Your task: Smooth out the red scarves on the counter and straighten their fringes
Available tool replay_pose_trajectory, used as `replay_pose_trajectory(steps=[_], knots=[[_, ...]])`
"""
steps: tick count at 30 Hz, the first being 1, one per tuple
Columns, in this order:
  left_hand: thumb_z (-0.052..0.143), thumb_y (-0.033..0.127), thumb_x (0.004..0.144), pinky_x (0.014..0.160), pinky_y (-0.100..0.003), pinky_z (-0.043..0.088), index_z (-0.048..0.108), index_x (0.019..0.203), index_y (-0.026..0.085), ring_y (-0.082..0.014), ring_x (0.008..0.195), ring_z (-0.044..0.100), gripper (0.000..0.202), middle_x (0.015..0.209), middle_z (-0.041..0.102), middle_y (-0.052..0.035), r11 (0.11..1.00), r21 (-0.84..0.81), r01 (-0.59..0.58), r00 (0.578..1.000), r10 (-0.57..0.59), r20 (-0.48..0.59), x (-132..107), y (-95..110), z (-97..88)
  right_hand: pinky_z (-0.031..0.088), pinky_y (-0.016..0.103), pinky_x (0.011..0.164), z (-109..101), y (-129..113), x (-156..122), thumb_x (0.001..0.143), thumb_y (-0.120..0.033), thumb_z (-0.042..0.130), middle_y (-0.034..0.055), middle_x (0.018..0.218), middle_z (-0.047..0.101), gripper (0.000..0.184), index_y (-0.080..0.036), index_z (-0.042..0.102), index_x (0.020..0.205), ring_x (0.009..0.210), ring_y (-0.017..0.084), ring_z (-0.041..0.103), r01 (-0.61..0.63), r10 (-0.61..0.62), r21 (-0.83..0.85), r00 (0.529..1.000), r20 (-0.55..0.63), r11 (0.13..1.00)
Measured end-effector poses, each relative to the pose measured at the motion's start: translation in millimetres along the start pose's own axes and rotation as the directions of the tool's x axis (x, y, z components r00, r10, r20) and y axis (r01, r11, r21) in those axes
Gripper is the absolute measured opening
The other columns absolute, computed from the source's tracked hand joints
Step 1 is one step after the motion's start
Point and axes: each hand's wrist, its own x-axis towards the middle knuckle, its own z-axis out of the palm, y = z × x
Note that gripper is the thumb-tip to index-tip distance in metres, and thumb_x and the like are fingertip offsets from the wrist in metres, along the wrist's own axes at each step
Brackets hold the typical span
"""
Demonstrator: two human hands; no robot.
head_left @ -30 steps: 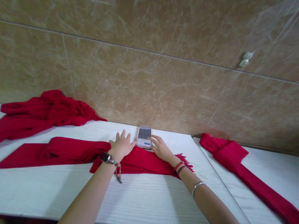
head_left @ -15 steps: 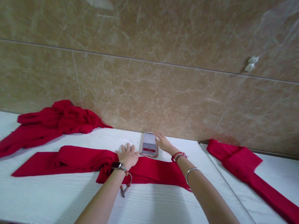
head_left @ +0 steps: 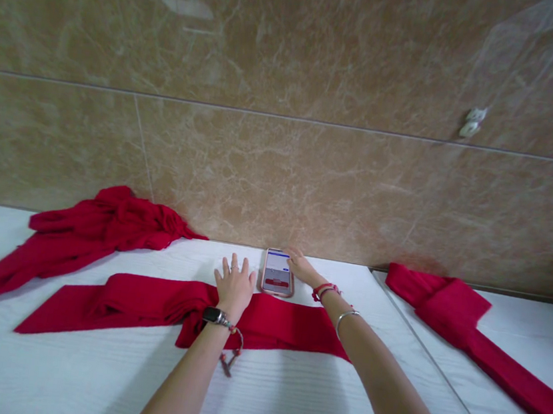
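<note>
A smartphone (head_left: 277,273) in a pinkish case lies face up on the white table, its screen lit. My right hand (head_left: 301,266) reaches over the phone's upper right edge, fingers stretched out at the screen; it grips nothing. To the left of the phone, my left hand (head_left: 235,288) is open with its fingers spread, palm down and empty. Under my left wrist runs a long, folded red cloth (head_left: 149,300) with a bunched, knot-like part near the wrist. My left forearm hides some of that cloth, and my right forearm crosses near its right end.
A crumpled red cloth (head_left: 97,229) rests against the wall at the left. Another folded red cloth (head_left: 459,317) trails off to the right, beyond a seam in the white table (head_left: 59,375). A small white cat figure (head_left: 473,122) is on the brown marble-patterned wall (head_left: 270,179).
My left hand has spread its fingers and shifted slightly. The phone screen shows a different display, now with a blue strip. My right hand stays by the phone; the view has shifted slightly.
</note>
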Motion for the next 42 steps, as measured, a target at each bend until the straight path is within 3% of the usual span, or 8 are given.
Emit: replay_pose_trajectory(steps=[5, 10, 14, 23, 29, 33, 39, 42], knots=[[0.034, 0.037, 0.088, 0.095, -0.051, 0.034, 0.05, 0.124, 0.018, -0.0323, 0.127, 0.031, 0.043, 0.139, 0.036, -0.0126, 1.0, -0.019, -0.005, 0.982, 0.008, 0.191, -2.9, 1.0, -2.4, 0.044, 0.036, 0.091, -3.9, -5.4, -16.1, 0.074, -0.007, 0.045, 0.0138, 0.125, 0.047, 0.046, -0.016, 0.051, 0.119, 0.11, 0.02, 0.05, -0.064, 0.066, 0.093, 0.998, -0.015, 0.994], [0.03, 0.037, 0.089, 0.096, -0.052, 0.032, 0.039, 0.132, 0.019, -0.0321, 0.13, 0.024, 0.047, 0.145, 0.024, -0.0112, 0.999, -0.052, -0.007, 0.992, 0.014, 0.125, -3.3, 3.4, -6.3, 0.051, 0.027, 0.075, -4.9, -10.6, -21.0, 0.074, -0.009, 0.048, 0.0116, 0.123, 0.049, 0.047, -0.018, 0.048, 0.12, 0.091, 0.015, 0.06, -0.227, 0.238, 0.256, 0.971, -0.012, 0.939], [0.032, 0.035, 0.088, 0.086, -0.048, 0.041, 0.056, 0.115, 0.017, -0.0313, 0.116, 0.044, 0.04, 0.127, 0.049, -0.0142, 0.998, -0.057, -0.036, 0.964, 0.049, 0.26, -4.3, 2.2, -8.7, 0.052, 0.026, 0.062, -3.4, -13.3, -12.8, 0.074, -0.013, 0.055, 0.0145, 0.12, 0.049, 0.048, -0.017, 0.047, 0.121, 0.07, 0.012, 0.062, -0.314, 0.329, 0.247, 0.944, -0.02, 0.917], [0.036, 0.035, 0.087, 0.083, -0.048, 0.043, 0.057, 0.113, 0.016, -0.0327, 0.114, 0.046, 0.038, 0.126, 0.049, -0.0164, 0.999, -0.03, -0.039, 0.983, 0.044, 0.176, -3.5, -1.7, -3.6, 0.051, 0.031, 0.076, -13.9, -28.5, -14.9, 0.079, -0.019, 0.052, 0.0158, 0.123, 0.048, 0.04, -0.015, 0.049, 0.119, 0.081, 0.014, 0.061, -0.372, 0.394, 0.243, 0.918, -0.046, 0.896], [0.035, 0.029, 0.089, 0.093, -0.051, 0.037, 0.045, 0.127, 0.013, -0.0348, 0.126, 0.032, 0.042, 0.138, 0.034, -0.0184, 0.987, -0.087, -0.133, 0.982, 0.12, -0.149, -5.1, 11.7, -13.4, 0.046, 0.037, 0.088, -49.0, -52.8, -81.4, 0.081, -0.027, 0.05, 0.0147, 0.123, 0.05, 0.041, -0.017, 0.049, 0.121, 0.1, 0.02, 0.057, -0.273, 0.276, 0.132, 0.961, -0.006, 0.953], [0.034, 0.022, 0.089, 0.099, -0.042, 0.035, 0.047, 0.123, 0.011, -0.0268, 0.127, 0.033, 0.038, 0.137, 0.037, -0.0163, 0.88, -0.158, -0.448, 0.876, 0.396, -0.277, -18.9, 38.8, -16.6, 0.032, 0.042, 0.101, -71.6, -74.2, -146.5, 0.086, -0.039, 0.043, 0.0117, 0.133, 0.044, 0.046, -0.02, 0.044, 0.128, 0.123, 0.023, 0.038, -0.08, 0.094, -0.122, 0.989, 0.111, 0.989], [0.038, 0.027, 0.089, 0.099, -0.031, 0.035, 0.048, 0.124, 0.015, -0.0181, 0.12, 0.044, 0.038, 0.132, 0.047, -0.0084, 0.491, -0.205, -0.847, 0.505, 0.863, -0.021, -42.0, 61.1, 2.2, 0.028, 0.046, 0.101, -84.3, -71.8, -181.1, 0.091, -0.04, 0.028, 0.0092, 0.134, 0.044, 0.046, -0.021, 0.042, 0.13, 0.125, 0.023, 0.037, -0.117, 0.197, -0.37, 0.962, 0.187, 0.921], [0.035, 0.027, 0.09, 0.101, -0.03, 0.031, 0.045, 0.127, 0.019, -0.0161, 0.12, 0.043, 0.039, 0.133, 0.045, -0.0052, 0.488, -0.214, -0.846, 0.495, 0.868, 0.023, -43.3, 59.1, 3.9, 0.031, 0.049, 0.098, -91.6, -55.5, -182.1, 0.091, -0.036, 0.029, 0.0096, 0.132, 0.046, 0.041, -0.022, 0.047, 0.126, 0.122, 0.024, 0.04, -0.189, 0.254, -0.376, 0.959, 0.13, 0.907]])
